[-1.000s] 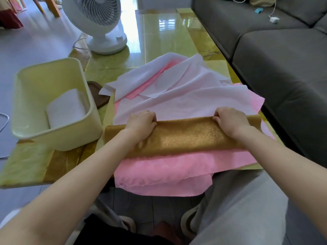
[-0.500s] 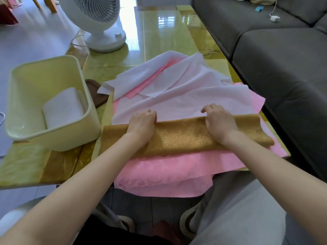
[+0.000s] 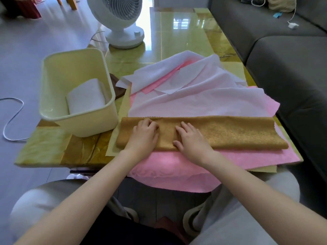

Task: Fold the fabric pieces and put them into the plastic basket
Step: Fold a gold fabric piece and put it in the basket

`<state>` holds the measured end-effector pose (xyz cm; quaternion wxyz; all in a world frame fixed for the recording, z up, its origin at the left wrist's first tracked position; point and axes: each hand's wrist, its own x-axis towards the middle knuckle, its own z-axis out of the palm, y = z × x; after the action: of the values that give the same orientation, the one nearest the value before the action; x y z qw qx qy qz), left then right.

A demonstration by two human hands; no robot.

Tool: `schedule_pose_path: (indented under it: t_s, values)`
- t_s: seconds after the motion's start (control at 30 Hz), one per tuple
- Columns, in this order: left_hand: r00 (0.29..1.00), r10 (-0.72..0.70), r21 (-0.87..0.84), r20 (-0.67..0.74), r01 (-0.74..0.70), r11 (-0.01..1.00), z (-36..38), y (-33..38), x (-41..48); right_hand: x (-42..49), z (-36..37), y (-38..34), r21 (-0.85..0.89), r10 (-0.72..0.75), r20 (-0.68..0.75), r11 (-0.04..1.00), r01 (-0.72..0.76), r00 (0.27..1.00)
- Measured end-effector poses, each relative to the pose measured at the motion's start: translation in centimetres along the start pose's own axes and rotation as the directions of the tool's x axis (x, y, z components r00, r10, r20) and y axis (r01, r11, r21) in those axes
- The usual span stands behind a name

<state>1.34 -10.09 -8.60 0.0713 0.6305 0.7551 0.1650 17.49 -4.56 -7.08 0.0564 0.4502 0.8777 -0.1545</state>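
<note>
Head view: the right hand (image 3: pixel 192 140) has slid left along the folded gold fabric (image 3: pixel 230 133) and lies flat, fingers spread, near the left hand (image 3: pixel 144 135). The strip, right of the plastic basket (image 3: pixel 88 124), looks ready for a crosswise fold. The left fingers curl on its far edge, but whether they pinch cloth is hidden.

On the worktop (image 3: pixel 177 41) the basket (image 3: pixel 92 124) sits left of the fabric pile (image 3: pixel 194 96); a folded strip (image 3: pixel 230 133) lies across the pile's near side, and the fan (image 3: pixel 122 18) stands far behind.
</note>
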Motion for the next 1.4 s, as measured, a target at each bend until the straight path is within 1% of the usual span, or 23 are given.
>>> schedule_pose_path:
  t_s: [0.13,0.3,0.43,0.53,0.57,0.7,0.83,0.97,1.1,1.17,1.23,1.3,1.4]
  values:
    - [0.996,-0.068,-0.008,-0.053,0.067,0.998,-0.5,-1.5,-1.7,-0.2,0.1,-0.2,-0.032,0.018,0.016,0.999,-0.018,1.0]
    - [0.98,-0.168,0.043,-0.104,0.173,0.984,-0.9,-2.9,-3.3,-0.5,0.4,-0.6,-0.066,0.028,0.02,0.998,-0.026,0.999]
    - [0.957,-0.274,0.1,-0.097,0.283,0.954,-1.2,-3.2,-4.1,-0.6,0.5,-1.0,-0.093,0.05,0.022,0.995,-0.048,0.998]
    - [0.94,-0.326,0.12,-0.099,0.337,0.934,-1.7,-3.2,-4.5,-0.5,0.6,-1.2,-0.104,0.064,0.028,0.993,-0.06,0.998]
    - [0.936,-0.341,0.108,-0.091,0.35,0.931,-1.9,-3.3,-4.5,-0.6,0.6,-1.2,-0.111,0.067,0.028,0.992,-0.063,0.997]
    - [0.909,-0.417,-0.027,-0.025,0.416,0.909,-2.7,-3.5,-4.4,-0.5,0.7,-1.5,-0.128,0.08,0.024,0.989,-0.076,0.997]
    - [0.886,-0.464,-0.037,0.02,0.464,0.885,-3.2,-4.0,-4.3,-0.4,0.8,-1.6,-0.133,0.086,0.02,0.988,-0.083,0.996]
    - [0.897,-0.441,-0.135,0.034,0.441,0.887,-3.5,-4.4,-4.2,-0.4,0.8,-1.6,-0.134,0.087,0.019,0.987,-0.084,0.996]
    - [0.877,-0.479,-0.203,0.043,0.477,0.855,-4.0,-4.0,-3.9,-0.4,0.7,-2.0,-0.133,0.097,0.013,0.987,-0.095,0.995]
    - [0.877,-0.479,-0.25,0.042,0.474,0.845,-4.3,-3.4,-3.8,-0.7,1.0,-2.5,-0.112,0.029,-0.016,0.993,-0.031,0.999]
    - [0.879,-0.475,-0.304,0.038,0.463,0.833,-4.5,-3.0,-3.8,-0.8,1.5,-3.1,-0.067,-0.092,-0.039,0.994,0.089,0.995]
    - [0.89,-0.455,-0.345,-0.01,0.424,0.837,-4.7,-2.4,-3.9,-0.7,1.8,-3.6,-0.029,-0.148,-0.029,0.989,0.147,0.989]
    - [0.906,-0.382,-0.379,-0.18,0.295,0.877,-5.3,-0.6,-3.9,-0.2,1.7,-3.9,0.024,-0.142,-0.031,0.989,0.143,0.989]
